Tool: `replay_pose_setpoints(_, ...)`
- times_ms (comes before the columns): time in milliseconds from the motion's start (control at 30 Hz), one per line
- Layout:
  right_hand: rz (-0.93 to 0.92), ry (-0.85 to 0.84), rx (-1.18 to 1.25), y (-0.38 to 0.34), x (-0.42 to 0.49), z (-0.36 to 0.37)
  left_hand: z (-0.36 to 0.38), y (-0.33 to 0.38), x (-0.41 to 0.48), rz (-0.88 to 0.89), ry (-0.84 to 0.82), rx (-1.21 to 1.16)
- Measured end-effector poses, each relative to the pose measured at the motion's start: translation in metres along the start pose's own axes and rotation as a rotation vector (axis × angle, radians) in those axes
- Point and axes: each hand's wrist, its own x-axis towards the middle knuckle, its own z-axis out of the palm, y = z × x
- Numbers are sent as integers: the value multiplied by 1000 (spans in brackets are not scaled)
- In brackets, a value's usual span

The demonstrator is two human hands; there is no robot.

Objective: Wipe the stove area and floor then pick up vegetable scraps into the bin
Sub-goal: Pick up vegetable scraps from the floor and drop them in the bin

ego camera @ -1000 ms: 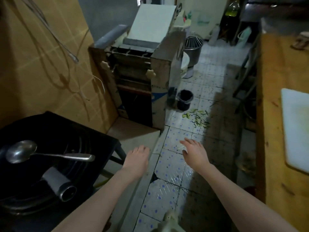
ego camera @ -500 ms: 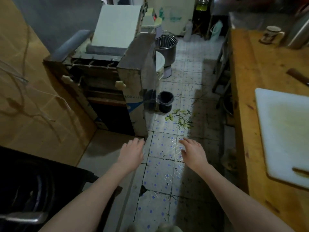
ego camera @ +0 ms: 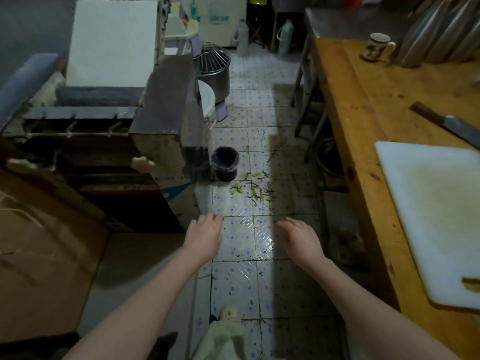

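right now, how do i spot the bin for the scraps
Find the big metal machine left of the tiled floor. At its right corner stands the bin, beside the green scraps. It is small, round and black, unlike the steel pot farther back.

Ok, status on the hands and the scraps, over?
Left hand open, right hand open, both empty. Vegetable scraps on floor beside black bin. Nothing between hands and scraps.
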Motion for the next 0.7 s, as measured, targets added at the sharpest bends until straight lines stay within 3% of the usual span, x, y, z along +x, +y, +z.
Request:
replay_pose_setpoints(333, 120, 1, 13, 20, 83, -27, -11, 2, 118, 176, -57, 16)
replay_pose_setpoints(700, 135, -36, 53, 95, 255, -41, -18, 14, 290, 75, -105, -1)
